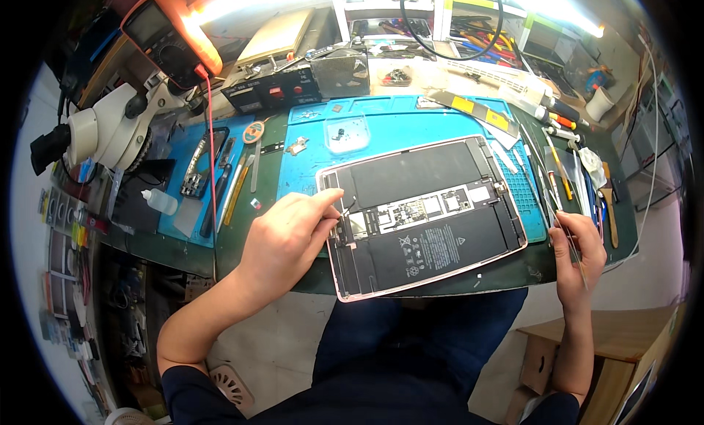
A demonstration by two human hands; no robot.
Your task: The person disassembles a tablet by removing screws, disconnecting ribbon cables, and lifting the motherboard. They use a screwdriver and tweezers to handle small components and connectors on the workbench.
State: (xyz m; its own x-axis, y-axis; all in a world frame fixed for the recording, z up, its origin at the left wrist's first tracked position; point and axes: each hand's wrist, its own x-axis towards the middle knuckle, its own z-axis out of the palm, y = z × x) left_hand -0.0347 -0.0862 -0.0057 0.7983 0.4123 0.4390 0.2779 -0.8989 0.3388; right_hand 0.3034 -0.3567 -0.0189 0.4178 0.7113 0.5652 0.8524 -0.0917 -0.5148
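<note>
- Now my left hand (286,231) pinches over the tablet (425,231), hold unclear; tugging could tear something
- Right hand (579,250) grips a thin tool (577,258); slipping could scratch the board (411,211)

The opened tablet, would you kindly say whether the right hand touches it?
Apart: the head view shows a strip of blue mat between the right hand and the tablet.

Upper garment: very dark navy top (345,409), plain on the visible portion. Sleeves (185,390) short, of the same dark cloth, ending near the elbows. Forearms (213,315), wrists (249,278) and hands (282,231) bare. Lower garment: dark blue trousers (352,341), lightly creased.
</note>
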